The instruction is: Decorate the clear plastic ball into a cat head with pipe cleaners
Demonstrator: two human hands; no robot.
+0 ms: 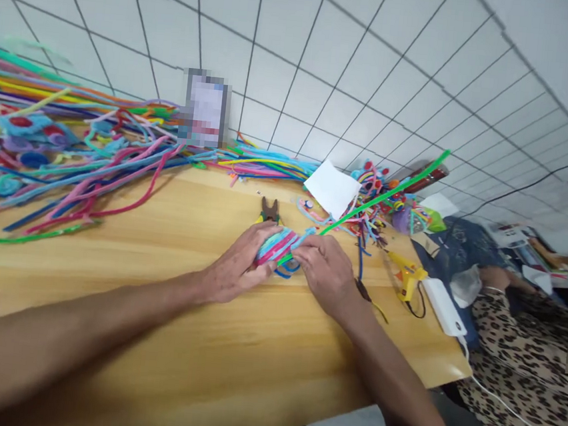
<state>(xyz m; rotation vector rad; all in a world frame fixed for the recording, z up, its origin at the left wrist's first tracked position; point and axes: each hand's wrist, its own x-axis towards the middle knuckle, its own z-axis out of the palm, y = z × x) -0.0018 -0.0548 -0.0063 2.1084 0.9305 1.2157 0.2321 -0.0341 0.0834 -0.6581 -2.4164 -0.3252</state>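
Observation:
My left hand (241, 266) is closed around a striped bundle of pipe cleaners (278, 244) in light blue, pink and green. My right hand (326, 267) pinches a long green pipe cleaner (390, 198) at the bundle's right side; its free length slants up and to the right. Blue loops show beneath the bundle, between the hands. Just beyond my left hand lie pliers (269, 210) with dark jaws and yellow handles, partly hidden by that hand. The fingertips of my right hand are curled and partly hidden.
Many coloured pipe cleaners (116, 183) are heaped at the left and along the tiled wall. A white paper (333, 189) lies at the back. To the right are a yellow glue gun (408, 276), a white power strip (444, 307) and a person in leopard-print clothing (516, 349).

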